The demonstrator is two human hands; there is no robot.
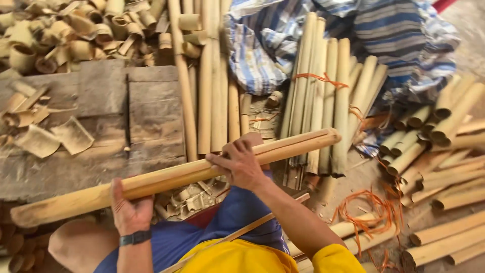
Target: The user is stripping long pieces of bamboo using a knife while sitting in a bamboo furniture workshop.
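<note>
across lap: pale split bamboo pole [172, 177], both hands gripping.

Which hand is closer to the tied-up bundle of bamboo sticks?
Probably the right hand. It holds the long bamboo pole near its middle, just beside the tied bundle. The left hand grips farther away.

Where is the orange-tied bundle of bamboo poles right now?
In the head view, the tied bamboo bundle lies right of centre, beyond the long bamboo pole held in both hands, with its far end on the blue striped cloth.
</note>
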